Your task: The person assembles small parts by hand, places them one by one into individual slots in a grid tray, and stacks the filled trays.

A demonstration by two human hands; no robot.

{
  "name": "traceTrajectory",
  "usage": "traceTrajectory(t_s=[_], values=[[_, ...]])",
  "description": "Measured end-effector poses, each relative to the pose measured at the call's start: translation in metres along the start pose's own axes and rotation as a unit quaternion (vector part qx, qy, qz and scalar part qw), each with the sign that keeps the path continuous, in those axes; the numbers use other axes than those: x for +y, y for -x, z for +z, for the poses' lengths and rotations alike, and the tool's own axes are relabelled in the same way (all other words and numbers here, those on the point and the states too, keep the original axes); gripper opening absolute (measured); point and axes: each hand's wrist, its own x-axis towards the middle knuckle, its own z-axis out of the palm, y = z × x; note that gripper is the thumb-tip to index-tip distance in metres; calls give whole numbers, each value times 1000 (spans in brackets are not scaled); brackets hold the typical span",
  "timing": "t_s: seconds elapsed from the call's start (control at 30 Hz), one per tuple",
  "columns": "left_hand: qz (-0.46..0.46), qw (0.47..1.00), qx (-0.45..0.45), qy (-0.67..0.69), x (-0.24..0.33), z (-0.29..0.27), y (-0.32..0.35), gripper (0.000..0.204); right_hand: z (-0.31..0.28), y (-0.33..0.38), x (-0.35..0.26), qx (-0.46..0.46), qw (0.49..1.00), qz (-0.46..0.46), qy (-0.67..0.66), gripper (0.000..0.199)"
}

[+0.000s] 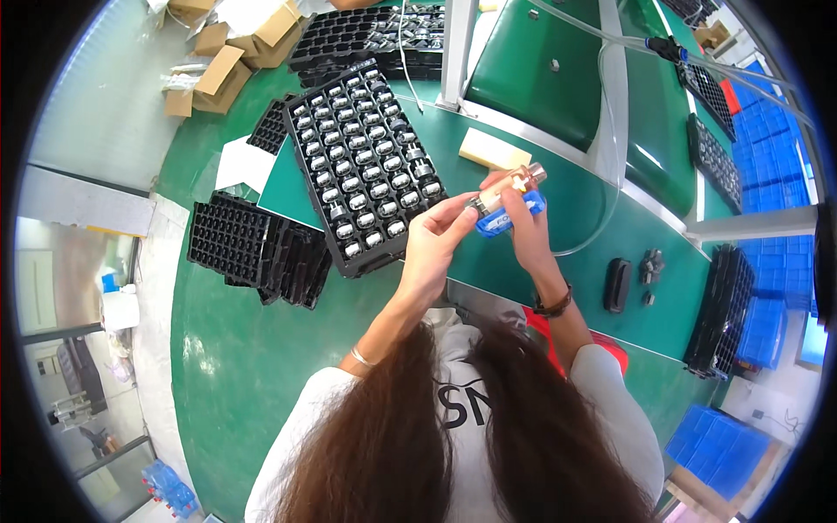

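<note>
Both my hands meet over the green worktable. In my right hand [528, 228] is a copper-coloured metal cylinder [535, 173] with a silver end; the fingers are wrapped round it. A blue piece with white lettering [495, 223] lies against the cylinder's underside, and I cannot make out whether it is a wrapper or a tool. Fingers and thumb of my left hand [440, 237] pinch a small metal part [475, 206] at the cylinder's left end. Just left of my hands, a black tray [307, 166] full of silver metal parts lies tilted on the table.
A cream-coloured block [494, 150] sits beyond my hands. To the right are a black oblong case [617, 285] and several small metal parts [651, 266]. Stacked black trays [228, 240] stand at left, more trays [720, 309] at right. A thin clear hose [612, 196] loops over the table.
</note>
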Motion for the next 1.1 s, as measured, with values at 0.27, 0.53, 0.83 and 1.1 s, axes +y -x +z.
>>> traceTrajectory(t_s=[0.27,0.53,0.83,1.1], values=[[114,981,36,-151,9,-26,10,36,-20,-20,20,55,998,-29,31,25],[232,733,58,-636,31,-87,12,13,-63,-79,66,141,873,-55,463,45],[228,701,3,-675,33,-89,13,10,-62,-57,46,149,870,-35,468,59],[82,961,16,-266,31,-88,5,9,-71,-43,44,129,879,-37,458,70]])
